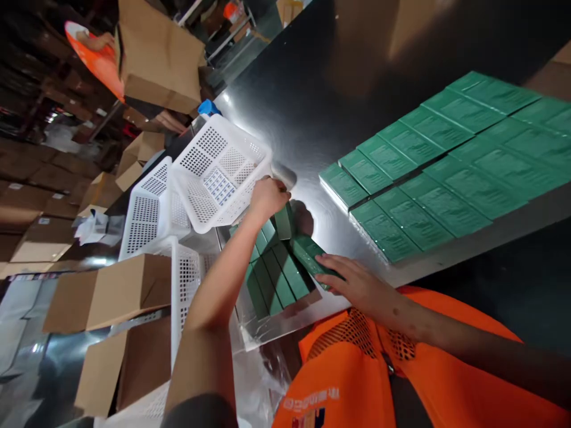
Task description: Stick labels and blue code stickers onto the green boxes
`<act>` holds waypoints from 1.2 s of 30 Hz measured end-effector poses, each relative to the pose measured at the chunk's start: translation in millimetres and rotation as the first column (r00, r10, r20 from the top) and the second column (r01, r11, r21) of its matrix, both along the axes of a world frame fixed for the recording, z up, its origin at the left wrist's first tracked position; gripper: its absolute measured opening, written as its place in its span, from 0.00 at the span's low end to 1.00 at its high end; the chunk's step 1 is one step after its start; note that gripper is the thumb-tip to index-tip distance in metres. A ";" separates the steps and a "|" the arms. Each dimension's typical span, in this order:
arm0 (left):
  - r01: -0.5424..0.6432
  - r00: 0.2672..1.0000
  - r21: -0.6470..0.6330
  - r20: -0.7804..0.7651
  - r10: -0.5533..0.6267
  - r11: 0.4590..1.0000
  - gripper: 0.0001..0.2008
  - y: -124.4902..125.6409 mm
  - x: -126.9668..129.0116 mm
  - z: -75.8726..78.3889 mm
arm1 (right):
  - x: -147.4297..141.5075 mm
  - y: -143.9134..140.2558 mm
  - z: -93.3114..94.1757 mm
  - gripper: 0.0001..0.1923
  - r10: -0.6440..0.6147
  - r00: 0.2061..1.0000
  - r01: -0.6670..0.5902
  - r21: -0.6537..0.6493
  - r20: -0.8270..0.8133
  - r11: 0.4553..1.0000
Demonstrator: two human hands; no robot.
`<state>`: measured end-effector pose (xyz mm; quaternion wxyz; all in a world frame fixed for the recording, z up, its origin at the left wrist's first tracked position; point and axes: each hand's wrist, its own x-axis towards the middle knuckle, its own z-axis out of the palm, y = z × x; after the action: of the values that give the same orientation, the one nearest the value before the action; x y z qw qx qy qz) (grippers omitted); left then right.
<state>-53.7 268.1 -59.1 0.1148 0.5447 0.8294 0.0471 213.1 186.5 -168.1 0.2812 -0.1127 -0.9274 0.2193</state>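
Several flat green boxes [276, 267] lie packed under both hands.

A white perforated basket [217, 172] sits tilted at the worktop's [312, 77] left edge. Beside it, green boxes [276, 270] lie in a tight row near the front edge; one box [312, 255] lies askew on top.

Bare steel table [312, 101] between white basket [214, 172] and green boxes [446, 166]

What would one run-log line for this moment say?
left hand: grips white basket rim | right hand: on green box | table: green box rows
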 end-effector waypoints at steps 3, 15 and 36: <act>-0.069 0.995 -0.067 -0.080 0.064 0.995 0.12 -15.3 -12.4 -3.9 | -15.0 -6.9 3.4 0.15 0.013 0.999 -0.016 -0.102 -0.032 0.995; -0.074 0.994 -0.085 -0.081 0.067 0.994 0.19 -38.5 -19.6 -25.4 | -27.9 0.1 7.7 0.21 0.026 0.999 -0.038 -0.445 -0.032 0.895; 0.239 0.956 0.033 0.169 -0.241 0.971 0.15 74.6 57.4 -43.9 | 87.0 78.2 3.8 0.32 -0.326 0.934 0.248 0.392 0.146 0.886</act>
<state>3.7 342.7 -103.0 0.1873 0.6358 0.7440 0.0846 300.1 264.7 -164.2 0.2283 -0.2170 -0.9490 -0.0154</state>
